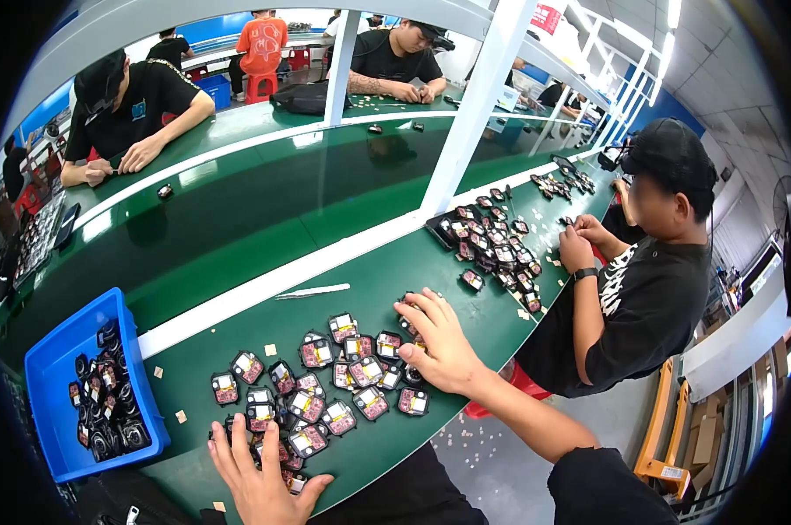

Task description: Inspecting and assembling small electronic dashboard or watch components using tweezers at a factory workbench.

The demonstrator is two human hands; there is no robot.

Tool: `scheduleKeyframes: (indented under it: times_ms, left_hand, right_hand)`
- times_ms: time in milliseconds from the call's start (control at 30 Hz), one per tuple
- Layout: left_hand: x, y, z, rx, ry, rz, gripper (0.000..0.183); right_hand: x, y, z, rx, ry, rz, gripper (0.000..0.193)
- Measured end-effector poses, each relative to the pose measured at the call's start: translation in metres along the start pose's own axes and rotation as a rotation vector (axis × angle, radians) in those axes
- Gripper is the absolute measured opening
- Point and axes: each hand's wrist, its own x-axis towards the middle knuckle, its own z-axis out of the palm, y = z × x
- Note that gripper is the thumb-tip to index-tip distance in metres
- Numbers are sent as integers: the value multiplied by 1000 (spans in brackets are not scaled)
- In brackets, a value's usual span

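Note:
A loose pile of small black electronic housings with reddish circuit boards and silvery squares (308, 406) lies on the green bench (211, 350) in front of me. At the pile's near left edge is my left hand (262, 479), fingers spread, its fingertips over or against a few housings. My right hand (441, 346) rests at the right edge, palm down with fingers stretched out. It partly hides some housings under it, and I cannot tell whether it presses on them. Neither hand grips anything.
A blue bin (141, 385) holding similar parts stands at the left. White tweezers (314, 290) lie beyond the pile. Another heap of housings (498, 241) is near a co-worker (640, 262) on the right. Beyond the white rail (273, 280) runs a green conveyor belt (281, 210). A white post (474, 114) rises there.

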Motion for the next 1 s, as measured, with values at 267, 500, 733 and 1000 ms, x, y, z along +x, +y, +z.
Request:
scheduleKeyframes:
  times_ms: [267, 500, 733, 1000]
  left_hand:
    - [0, 4, 3, 8, 0, 6, 96]
    - [-1, 3, 3, 53, 7, -2, 97]
    - [-1, 5, 2, 24, 8, 0, 94]
    - [0, 0, 3, 27, 24, -1, 94]
  right_hand:
    - [1, -35, 18, -139, 0, 81, 71]
    - [4, -48, 18, -65, -7, 47, 79]
    - [-40, -60, -5, -195, -217, -214, 91]
    - [-14, -62, 14, -137, -174, -159, 91]
